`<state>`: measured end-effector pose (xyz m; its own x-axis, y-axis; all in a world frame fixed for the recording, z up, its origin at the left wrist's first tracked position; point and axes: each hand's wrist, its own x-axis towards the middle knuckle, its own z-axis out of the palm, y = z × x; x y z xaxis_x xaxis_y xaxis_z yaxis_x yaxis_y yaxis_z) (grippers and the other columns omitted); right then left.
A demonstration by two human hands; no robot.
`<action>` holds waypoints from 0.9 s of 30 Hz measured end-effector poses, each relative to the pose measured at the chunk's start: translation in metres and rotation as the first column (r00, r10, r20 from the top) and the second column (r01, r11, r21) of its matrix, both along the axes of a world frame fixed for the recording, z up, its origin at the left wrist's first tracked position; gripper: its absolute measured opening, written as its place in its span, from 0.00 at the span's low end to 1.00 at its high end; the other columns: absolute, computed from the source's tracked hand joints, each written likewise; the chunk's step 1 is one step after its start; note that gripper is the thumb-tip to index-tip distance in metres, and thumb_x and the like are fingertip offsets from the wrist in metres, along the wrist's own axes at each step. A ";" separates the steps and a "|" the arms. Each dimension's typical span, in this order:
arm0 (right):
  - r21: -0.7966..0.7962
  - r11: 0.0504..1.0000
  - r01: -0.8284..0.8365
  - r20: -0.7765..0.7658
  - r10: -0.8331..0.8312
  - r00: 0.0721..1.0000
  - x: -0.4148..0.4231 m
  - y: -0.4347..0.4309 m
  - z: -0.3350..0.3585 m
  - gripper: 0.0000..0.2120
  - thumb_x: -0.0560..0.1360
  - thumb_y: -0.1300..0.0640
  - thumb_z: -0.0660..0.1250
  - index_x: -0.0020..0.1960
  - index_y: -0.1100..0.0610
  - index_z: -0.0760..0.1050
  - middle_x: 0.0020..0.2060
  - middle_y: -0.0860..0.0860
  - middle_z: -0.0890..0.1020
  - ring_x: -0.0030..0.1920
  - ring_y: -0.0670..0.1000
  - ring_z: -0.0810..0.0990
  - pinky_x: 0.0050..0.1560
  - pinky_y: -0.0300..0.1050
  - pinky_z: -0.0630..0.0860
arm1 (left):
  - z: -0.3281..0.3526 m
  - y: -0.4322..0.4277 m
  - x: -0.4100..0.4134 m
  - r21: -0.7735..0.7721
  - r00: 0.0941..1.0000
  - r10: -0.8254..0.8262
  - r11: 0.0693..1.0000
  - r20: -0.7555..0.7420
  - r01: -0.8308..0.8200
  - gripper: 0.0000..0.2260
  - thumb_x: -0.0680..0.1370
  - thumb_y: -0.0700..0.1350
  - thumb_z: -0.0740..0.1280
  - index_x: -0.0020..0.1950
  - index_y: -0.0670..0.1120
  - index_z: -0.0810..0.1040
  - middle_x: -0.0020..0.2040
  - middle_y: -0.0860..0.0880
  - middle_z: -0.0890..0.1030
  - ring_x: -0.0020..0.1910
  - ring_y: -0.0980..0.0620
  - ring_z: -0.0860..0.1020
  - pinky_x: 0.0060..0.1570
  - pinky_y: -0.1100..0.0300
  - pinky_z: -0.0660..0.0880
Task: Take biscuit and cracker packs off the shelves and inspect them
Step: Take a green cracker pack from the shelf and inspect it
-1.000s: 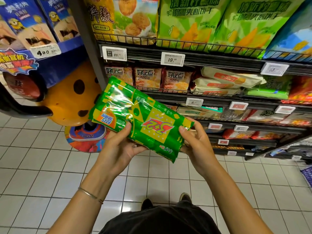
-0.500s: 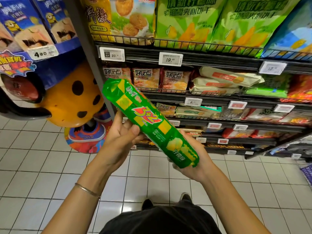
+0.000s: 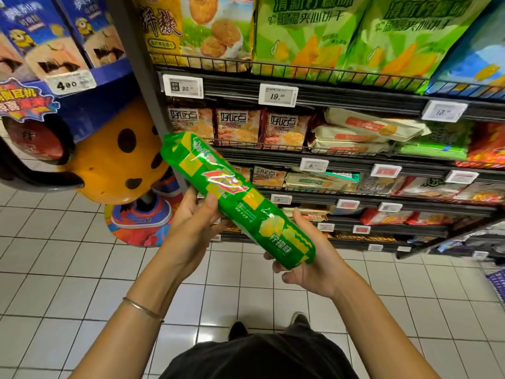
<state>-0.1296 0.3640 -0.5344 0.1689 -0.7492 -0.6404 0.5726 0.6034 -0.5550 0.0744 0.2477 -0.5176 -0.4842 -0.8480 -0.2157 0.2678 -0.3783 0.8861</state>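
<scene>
The person is looking over a green biscuit pack (image 3: 237, 201), held slanted in front of the shelves (image 3: 328, 160). The left hand (image 3: 195, 225) grips its middle; the right hand (image 3: 311, 261) cups its lower end. Next, it probably goes back on a shelf.

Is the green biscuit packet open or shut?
Looks shut: the long shiny green plastic biscuit packet shows no tear, held between left hand and right hand.
</scene>
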 end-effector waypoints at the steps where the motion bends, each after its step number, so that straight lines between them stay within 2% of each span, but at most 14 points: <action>1: -0.012 1.000 -0.010 -0.024 0.010 1.000 -0.001 0.001 0.000 0.36 0.76 0.25 0.58 0.60 0.54 0.84 0.45 0.59 0.84 0.36 0.55 0.83 0.31 0.42 0.76 | 0.000 0.001 -0.001 0.022 1.000 0.013 1.000 -0.001 -0.013 0.59 0.52 0.69 0.85 0.75 0.45 0.68 0.63 0.46 0.83 0.60 0.47 0.83 0.55 0.49 0.82; 3: -0.040 0.999 -0.035 -0.068 0.032 0.997 -0.003 0.002 0.001 0.36 0.78 0.25 0.55 0.64 0.53 0.82 0.47 0.61 0.84 0.37 0.56 0.84 0.32 0.43 0.78 | 0.002 0.001 -0.001 0.101 0.999 0.045 0.994 -0.022 -0.042 0.59 0.53 0.69 0.85 0.77 0.45 0.69 0.66 0.44 0.82 0.62 0.46 0.82 0.58 0.47 0.82; 4: -0.058 0.997 -0.043 -0.079 0.038 0.996 -0.005 0.002 0.002 0.35 0.78 0.26 0.54 0.65 0.51 0.82 0.49 0.63 0.84 0.38 0.57 0.85 0.32 0.43 0.79 | 0.002 0.001 -0.001 0.158 0.997 0.060 0.986 -0.039 -0.053 0.56 0.57 0.68 0.84 0.77 0.45 0.69 0.68 0.43 0.81 0.63 0.44 0.82 0.58 0.45 0.83; 7: -0.134 0.990 -0.053 -0.078 0.043 0.996 -0.009 0.003 0.007 0.30 0.79 0.30 0.57 0.66 0.49 0.81 0.53 0.66 0.84 0.41 0.59 0.87 0.35 0.45 0.82 | -0.005 -0.003 0.002 0.310 0.986 0.109 0.948 -0.124 -0.066 0.36 0.76 0.64 0.70 0.77 0.45 0.71 0.72 0.40 0.79 0.66 0.39 0.82 0.56 0.39 0.83; 8: -0.158 0.986 -0.049 -0.082 0.037 0.996 -0.009 0.003 0.009 0.28 0.79 0.32 0.59 0.66 0.50 0.81 0.54 0.67 0.84 0.42 0.59 0.87 0.37 0.45 0.83 | -0.010 -0.005 0.003 0.356 0.981 0.120 0.933 -0.153 -0.058 0.34 0.78 0.65 0.67 0.77 0.46 0.71 0.72 0.40 0.79 0.66 0.38 0.81 0.56 0.38 0.82; 12: -0.217 0.975 -0.038 -0.223 -0.012 0.975 -0.008 -0.001 0.017 0.24 0.79 0.39 0.64 0.68 0.52 0.79 0.55 0.65 0.86 0.45 0.59 0.88 0.41 0.45 0.83 | -0.021 -0.006 0.005 0.474 0.969 0.115 0.880 -0.218 0.002 0.38 0.76 0.70 0.66 0.76 0.45 0.72 0.69 0.38 0.80 0.67 0.35 0.80 0.64 0.36 0.78; 15: -0.236 0.970 -0.059 -0.344 -0.027 0.939 -0.006 -0.004 0.019 0.24 0.79 0.40 0.63 0.69 0.53 0.76 0.55 0.62 0.86 0.48 0.59 0.88 0.43 0.45 0.83 | -0.030 -0.004 0.009 0.539 0.956 0.112 0.841 -0.273 0.055 0.39 0.76 0.70 0.69 0.76 0.44 0.72 0.69 0.35 0.80 0.67 0.33 0.80 0.62 0.34 0.78; 18: -0.240 0.967 -0.080 -0.344 -0.008 0.939 -0.007 -0.003 0.019 0.23 0.79 0.45 0.64 0.69 0.57 0.74 0.56 0.62 0.86 0.50 0.60 0.88 0.45 0.46 0.84 | -0.035 -0.003 0.011 0.577 0.934 0.134 0.812 -0.332 0.089 0.40 0.74 0.68 0.72 0.76 0.43 0.71 0.69 0.35 0.80 0.67 0.32 0.79 0.62 0.34 0.79; 22: -0.250 0.963 -0.098 -0.313 0.015 0.950 -0.008 -0.003 0.019 0.20 0.79 0.48 0.65 0.67 0.58 0.75 0.57 0.63 0.86 0.50 0.58 0.88 0.45 0.45 0.85 | -0.039 -0.003 0.012 0.601 0.929 0.155 0.795 -0.335 0.084 0.39 0.73 0.68 0.74 0.75 0.43 0.73 0.68 0.35 0.80 0.66 0.32 0.80 0.61 0.34 0.79; 27: -0.252 0.941 -0.225 -0.349 0.129 0.928 -0.012 -0.003 0.019 0.27 0.78 0.46 0.68 0.73 0.58 0.70 0.58 0.61 0.85 0.55 0.59 0.87 0.49 0.46 0.84 | -0.041 -0.004 0.013 0.609 0.925 0.143 0.785 -0.353 0.111 0.39 0.73 0.68 0.74 0.74 0.43 0.76 0.70 0.36 0.79 0.68 0.33 0.79 0.60 0.37 0.80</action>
<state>-0.1416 0.3614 -0.5157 0.1360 -0.8835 -0.4483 0.2310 0.4683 -0.8529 0.0873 0.2439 -0.5587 -0.6205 -0.6053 -0.4986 0.5284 -0.7925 0.3045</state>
